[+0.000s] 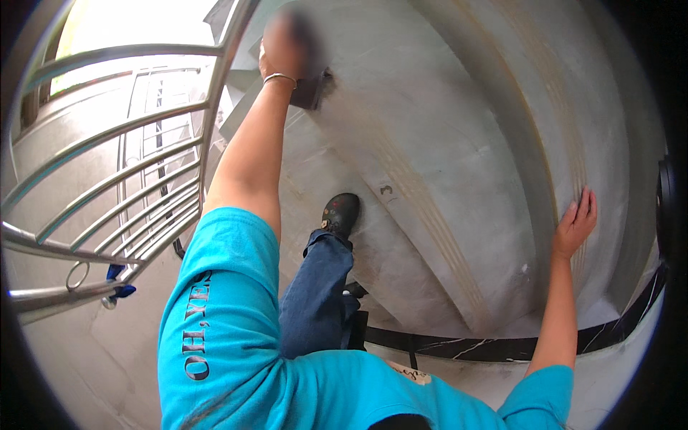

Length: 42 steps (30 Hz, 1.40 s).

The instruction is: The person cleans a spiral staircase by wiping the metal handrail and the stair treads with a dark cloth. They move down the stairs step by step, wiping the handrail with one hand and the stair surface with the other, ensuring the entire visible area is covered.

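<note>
My left hand [279,56] reaches out at the top left, a bangle on its wrist. A blur covers most of it, so its grip is hidden. Right beside it shows a dark, box-like object [312,92]; whether the hand holds it cannot be told. Over at the right, my right hand [576,223] holds nothing, its fingers slightly apart. In the picture it overlaps a grey stone stair tread [564,107]; contact is unclear. Below me, a dark clog [342,212] with small charms stands on a lower step, under a blue trouser leg.
Stainless-steel railing [123,113] runs along the left, with blue cloth [119,282] tied near a lower rail. Curved stairs rise to the right, with grooved strips [424,209] near their edges. Black marble skirting [484,350] borders the wall at the lower right.
</note>
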Each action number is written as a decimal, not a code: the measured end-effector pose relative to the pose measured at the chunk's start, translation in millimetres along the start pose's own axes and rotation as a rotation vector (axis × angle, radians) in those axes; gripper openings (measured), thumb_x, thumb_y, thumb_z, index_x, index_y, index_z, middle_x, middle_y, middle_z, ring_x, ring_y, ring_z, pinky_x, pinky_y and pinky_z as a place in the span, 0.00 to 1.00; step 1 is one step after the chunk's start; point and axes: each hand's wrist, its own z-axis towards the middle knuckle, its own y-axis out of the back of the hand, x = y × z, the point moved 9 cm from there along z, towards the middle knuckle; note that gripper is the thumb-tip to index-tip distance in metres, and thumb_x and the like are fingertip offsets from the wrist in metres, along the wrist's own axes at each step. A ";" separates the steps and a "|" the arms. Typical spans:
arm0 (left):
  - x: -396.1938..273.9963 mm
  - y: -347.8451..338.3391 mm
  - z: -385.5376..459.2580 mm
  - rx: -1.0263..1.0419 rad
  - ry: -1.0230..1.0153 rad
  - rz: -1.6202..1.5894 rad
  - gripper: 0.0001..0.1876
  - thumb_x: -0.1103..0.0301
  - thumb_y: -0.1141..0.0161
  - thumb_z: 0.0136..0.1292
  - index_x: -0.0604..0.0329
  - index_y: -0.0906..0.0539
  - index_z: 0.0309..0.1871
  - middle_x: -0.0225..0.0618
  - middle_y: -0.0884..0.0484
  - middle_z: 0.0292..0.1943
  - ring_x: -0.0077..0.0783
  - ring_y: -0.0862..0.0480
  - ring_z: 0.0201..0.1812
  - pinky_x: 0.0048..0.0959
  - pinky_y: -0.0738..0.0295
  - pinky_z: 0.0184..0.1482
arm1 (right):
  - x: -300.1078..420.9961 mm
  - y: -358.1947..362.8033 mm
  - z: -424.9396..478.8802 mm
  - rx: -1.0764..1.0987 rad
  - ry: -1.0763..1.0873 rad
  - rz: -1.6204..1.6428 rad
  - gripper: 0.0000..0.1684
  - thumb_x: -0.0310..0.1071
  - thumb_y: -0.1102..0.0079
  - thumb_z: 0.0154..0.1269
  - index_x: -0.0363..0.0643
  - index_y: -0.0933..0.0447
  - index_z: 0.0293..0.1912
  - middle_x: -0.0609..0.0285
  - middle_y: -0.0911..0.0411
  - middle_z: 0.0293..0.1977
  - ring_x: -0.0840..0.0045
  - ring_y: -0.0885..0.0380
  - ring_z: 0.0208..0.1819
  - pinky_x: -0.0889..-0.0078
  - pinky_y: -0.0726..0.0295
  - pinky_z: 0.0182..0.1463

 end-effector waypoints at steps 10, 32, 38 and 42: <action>-232.3 -26.5 -160.3 -0.011 -0.691 -0.455 0.21 0.78 0.49 0.50 0.55 0.25 0.50 0.40 0.25 0.51 0.43 0.27 0.54 0.39 0.33 0.56 | 18.9 23.7 10.1 -0.062 -0.010 0.004 0.23 0.39 0.58 0.67 0.48 0.33 0.60 0.52 0.34 0.57 0.62 0.36 0.58 0.61 0.41 0.61; -262.6 -20.5 -197.3 0.047 -0.632 -0.527 0.18 0.75 0.44 0.47 0.62 0.24 0.45 0.45 0.22 0.43 0.48 0.26 0.49 0.40 0.32 0.53 | 50.7 35.4 26.7 -0.097 -0.010 0.045 0.22 0.39 0.54 0.66 0.50 0.31 0.59 0.54 0.33 0.56 0.62 0.35 0.57 0.61 0.39 0.60; -247.3 -14.5 -279.8 0.278 -0.994 -0.299 0.20 0.70 0.52 0.58 0.51 0.28 0.55 0.39 0.30 0.59 0.44 0.30 0.58 0.42 0.35 0.57 | 46.6 34.2 20.7 -0.089 0.026 0.038 0.22 0.40 0.56 0.67 0.49 0.31 0.59 0.53 0.33 0.56 0.63 0.35 0.58 0.62 0.39 0.60; -126.7 12.6 -131.3 0.025 -0.600 0.022 0.24 0.68 0.44 0.51 0.51 0.28 0.55 0.35 0.28 0.56 0.42 0.29 0.56 0.42 0.37 0.56 | 54.3 38.8 22.5 -0.094 0.044 0.022 0.21 0.40 0.58 0.68 0.50 0.31 0.59 0.53 0.33 0.56 0.63 0.35 0.57 0.63 0.39 0.60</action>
